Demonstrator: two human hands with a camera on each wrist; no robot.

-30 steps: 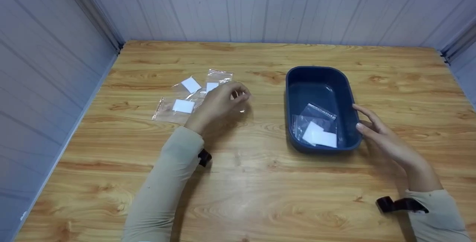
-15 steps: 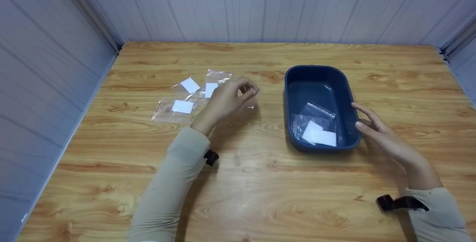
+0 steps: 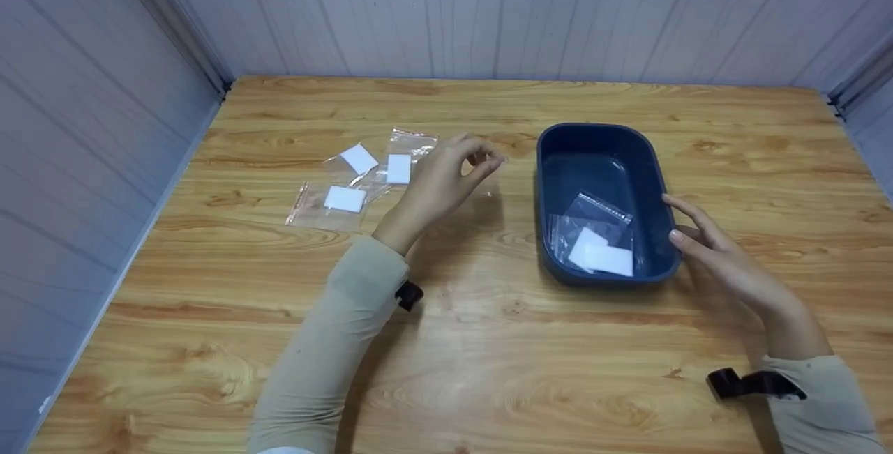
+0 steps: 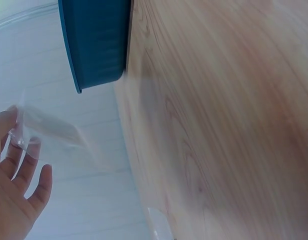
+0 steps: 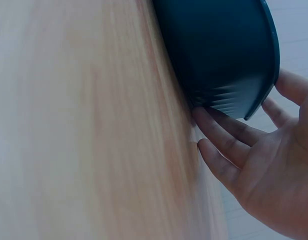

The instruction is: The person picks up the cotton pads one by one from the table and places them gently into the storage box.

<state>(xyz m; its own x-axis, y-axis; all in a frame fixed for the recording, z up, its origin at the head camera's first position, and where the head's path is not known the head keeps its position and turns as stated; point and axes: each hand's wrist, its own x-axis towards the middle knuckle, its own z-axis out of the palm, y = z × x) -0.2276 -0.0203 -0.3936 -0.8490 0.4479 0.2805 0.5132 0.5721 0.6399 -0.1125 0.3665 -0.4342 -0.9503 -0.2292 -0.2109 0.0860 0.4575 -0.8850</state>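
Observation:
My left hand (image 3: 446, 171) is raised over the table, between the loose bags and the bin. Its thumb and forefinger pinch a clear plastic bag (image 4: 61, 132), which hangs blurred in the left wrist view; its contents are hard to make out. My right hand (image 3: 732, 266) rests its fairly straight fingers against the right side of a dark blue bin (image 3: 548, 196). In the right wrist view, fingertips (image 5: 204, 117) touch the bin's outer wall low down. Inside the bin, clear bags with white rectangular pieces (image 3: 607, 259) lie overlapping at the near end.
Left of my left hand, 3 white pieces in clear zip bags lie on the wooden table (image 3: 488, 370): an upper-left bag (image 3: 359, 159), an upper-right bag (image 3: 399, 169) and a lower bag (image 3: 345, 199). Pale panel walls (image 3: 460, 14) stand behind and at both sides.
My left hand has moved right and slightly away from me, carrying the pinched bag off the others toward the bin. The right hand and the bin have stayed put.

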